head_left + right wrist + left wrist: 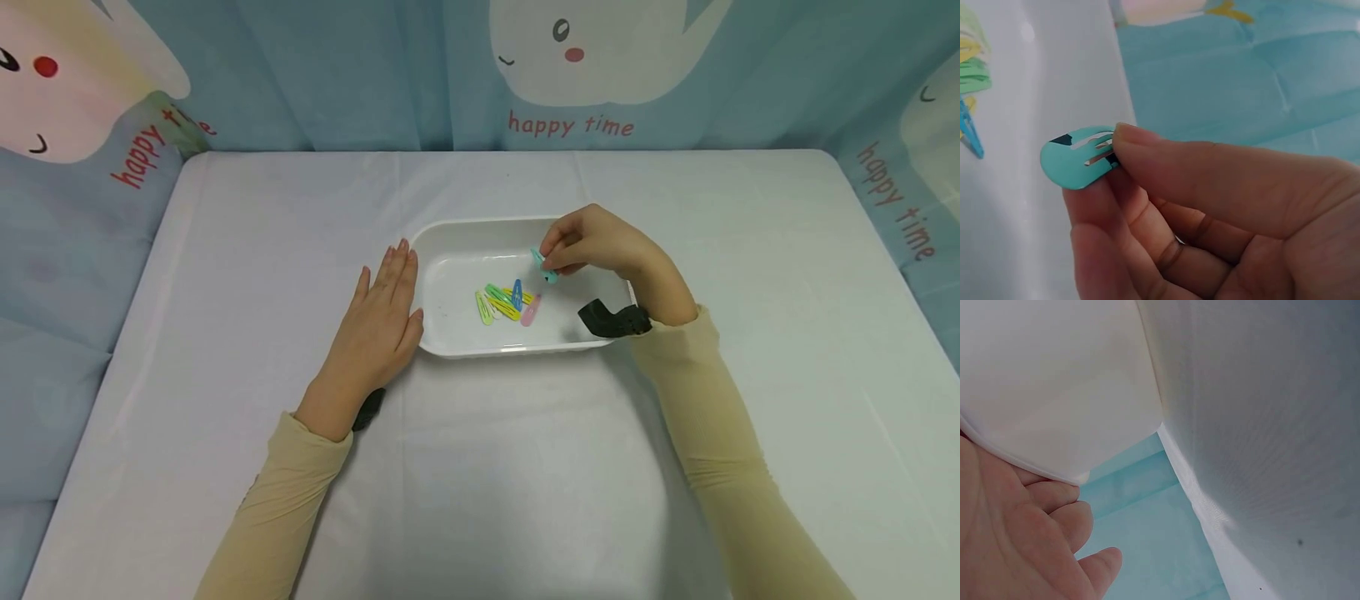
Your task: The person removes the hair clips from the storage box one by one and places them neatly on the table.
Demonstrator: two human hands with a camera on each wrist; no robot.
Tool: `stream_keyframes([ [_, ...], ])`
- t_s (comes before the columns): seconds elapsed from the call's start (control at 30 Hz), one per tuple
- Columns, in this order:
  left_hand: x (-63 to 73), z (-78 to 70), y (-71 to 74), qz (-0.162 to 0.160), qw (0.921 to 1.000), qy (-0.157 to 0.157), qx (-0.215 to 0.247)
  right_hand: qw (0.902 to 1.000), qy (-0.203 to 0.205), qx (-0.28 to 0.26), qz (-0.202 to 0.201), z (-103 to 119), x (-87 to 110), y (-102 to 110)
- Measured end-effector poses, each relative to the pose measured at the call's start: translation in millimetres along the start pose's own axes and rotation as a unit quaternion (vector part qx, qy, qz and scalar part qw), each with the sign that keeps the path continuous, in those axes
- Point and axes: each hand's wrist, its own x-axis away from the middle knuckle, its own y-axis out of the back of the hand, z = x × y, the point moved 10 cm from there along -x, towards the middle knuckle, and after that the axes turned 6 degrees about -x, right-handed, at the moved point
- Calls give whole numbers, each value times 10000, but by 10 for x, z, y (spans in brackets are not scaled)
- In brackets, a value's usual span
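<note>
Over the right part of a white tray (457,242), my right hand (596,242) pinches a teal snap hair clip (1072,159) between thumb and fingers. Its rounded end with dark patches points away from the fingertips in the right wrist view. Below and left of that hand, a small heap of clips lies on the tray floor: a blue hair clip (517,295), a pink hair clip (531,311), and several yellow and green ones. My left hand (378,321) rests with straight fingers along the tray's left end, fingertips at the rim.
The tray stands on a table with a white cloth (510,467). Blue curtains (360,75) with printed figures hang behind and at the sides. A black strap (615,320) sits at my right wrist, over the tray's near right corner.
</note>
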Motion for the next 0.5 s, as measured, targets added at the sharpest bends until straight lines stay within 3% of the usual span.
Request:
stream_keyframes([
  [0.27, -9, -8, -11, 49, 10000, 3, 8, 9986, 298, -358, -261, 15, 150, 125],
  [0.5, 0, -7, -14, 58, 10000, 11, -14, 9963, 589, -572, -241, 28, 198, 214],
])
